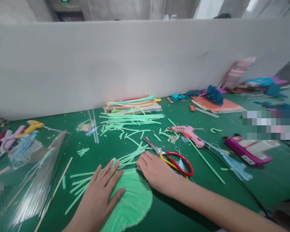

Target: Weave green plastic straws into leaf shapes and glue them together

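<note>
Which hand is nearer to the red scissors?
Right. The right hand lies just beside the scissors, its knuckles almost at the handles. The left hand rests flat on the green fringe, farther to the left.

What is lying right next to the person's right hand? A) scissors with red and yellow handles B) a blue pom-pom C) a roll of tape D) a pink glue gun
A: the scissors with red and yellow handles lie on the green table just beside the right hand, which rests at the edge of the green fringed fan piece; the pink glue gun sits farther back.
</note>
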`<state>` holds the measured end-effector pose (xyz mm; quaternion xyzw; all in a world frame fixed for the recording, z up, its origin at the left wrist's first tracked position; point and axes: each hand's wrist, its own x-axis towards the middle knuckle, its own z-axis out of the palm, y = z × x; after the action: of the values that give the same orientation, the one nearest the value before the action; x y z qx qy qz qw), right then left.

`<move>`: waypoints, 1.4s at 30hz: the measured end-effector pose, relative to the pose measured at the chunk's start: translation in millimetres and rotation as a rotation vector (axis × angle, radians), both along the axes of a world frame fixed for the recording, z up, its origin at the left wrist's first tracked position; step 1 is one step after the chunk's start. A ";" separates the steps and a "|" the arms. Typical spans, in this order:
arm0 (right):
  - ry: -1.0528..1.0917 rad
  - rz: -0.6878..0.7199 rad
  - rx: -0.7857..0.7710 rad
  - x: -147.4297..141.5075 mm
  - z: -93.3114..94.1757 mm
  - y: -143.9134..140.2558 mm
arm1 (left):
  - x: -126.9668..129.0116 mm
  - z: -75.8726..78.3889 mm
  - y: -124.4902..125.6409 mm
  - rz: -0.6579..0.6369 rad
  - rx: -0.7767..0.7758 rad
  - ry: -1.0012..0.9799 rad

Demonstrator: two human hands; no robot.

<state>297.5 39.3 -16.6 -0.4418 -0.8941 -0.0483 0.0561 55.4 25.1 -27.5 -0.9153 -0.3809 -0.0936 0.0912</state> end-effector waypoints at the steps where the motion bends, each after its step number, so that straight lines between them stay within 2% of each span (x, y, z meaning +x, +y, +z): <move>1: 0.005 -0.008 -0.032 0.0 3.5 -0.9 | 0.4 0.6 0.1 0.001 -0.004 0.001; 5: 0.177 -0.026 -0.213 4.2 17.0 -1.7 | 0.3 1.7 0.1 0.001 -0.025 0.007; 8: 0.276 0.017 -0.237 7.4 21.5 0.5 | -0.2 1.1 -0.6 -0.002 -0.032 0.021; 12: 0.272 0.102 -0.262 4.5 26.0 4.3 | 0.9 1.5 -1.5 0.002 -0.043 0.010; 17: 0.126 0.047 -0.153 1.8 31.5 5.9 | 2.3 3.5 -2.5 0.016 -0.071 -0.010; 21: -0.042 0.026 -0.087 5.4 23.1 5.5 | 3.8 2.9 -2.2 0.011 -0.027 -0.013; 25: -0.122 0.026 -0.022 5.5 12.3 6.5 | 6.5 4.7 -2.0 -0.131 0.041 0.015; 27: -0.153 0.043 0.018 4.5 10.0 7.5 | 6.5 7.1 -2.8 -0.183 -0.013 0.031; 34: -0.174 0.140 0.097 2.5 15.7 10.8 | 2.6 11.5 -5.6 -0.176 -0.181 0.035; 38: -0.071 0.157 -0.031 1.1 28.7 13.4 | 4.3 10.7 -4.9 -0.175 -0.207 0.046; 42: -0.065 0.212 -0.172 -6.3 38.9 20.4 | 5.6 11.8 -5.3 -0.170 -0.217 0.059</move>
<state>291.2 59.7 22.3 -0.3460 -0.9380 0.0203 -0.0061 61.1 19.8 -15.8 -0.9512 -0.3070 -0.0324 -0.0054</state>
